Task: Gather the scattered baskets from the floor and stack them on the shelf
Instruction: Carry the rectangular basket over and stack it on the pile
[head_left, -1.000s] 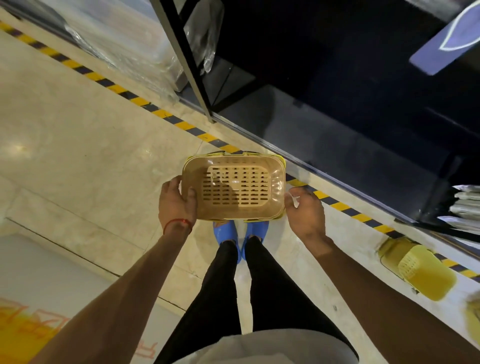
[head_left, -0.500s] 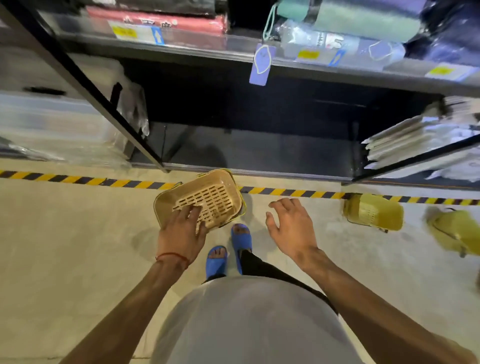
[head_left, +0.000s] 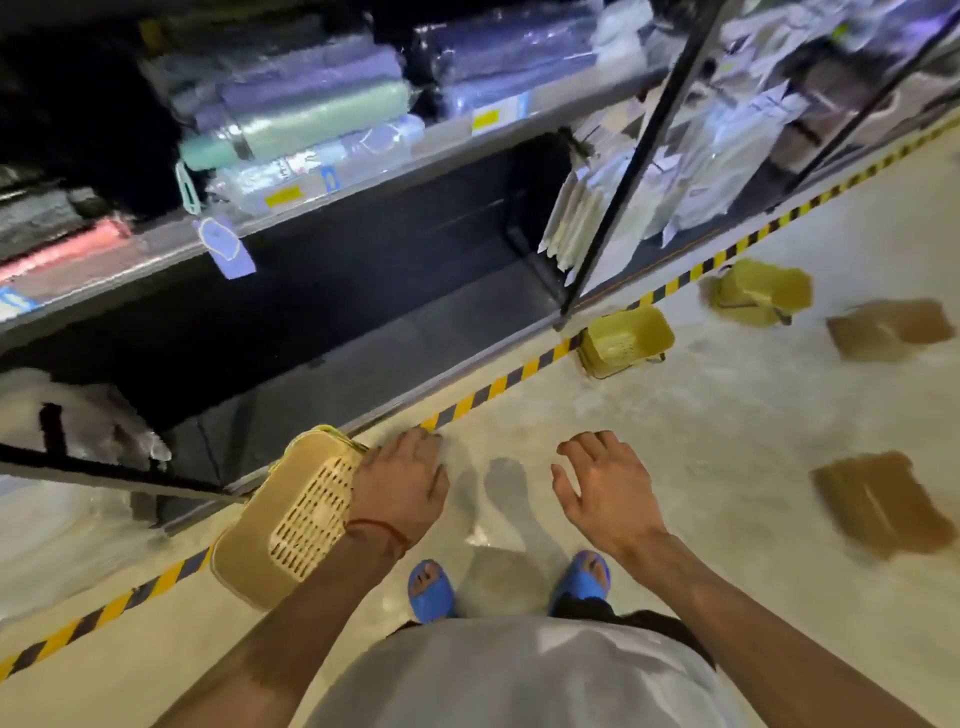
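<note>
Left hand (head_left: 397, 488) grips the tan perforated plastic basket (head_left: 291, 514), bottom-up beside the dark bottom shelf (head_left: 363, 358); right hand (head_left: 605, 488) hangs spread, empty; two yellow plastic baskets (head_left: 623, 340) (head_left: 758, 291) lie on the pale floor (head_left: 727, 441).

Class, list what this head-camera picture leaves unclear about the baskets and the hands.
- Left hand grip: its fingers lie behind the tan basket; hold unclear.
- Tan basket contents: only its slotted bottom faces the camera.
- Brown baskets on the floor at right: motion blur smears their shape.
- Bottom shelf: its back is lost in shadow.
- Shelf labels: too blurred to read.
- Right hand: open, holding nothing.
</note>
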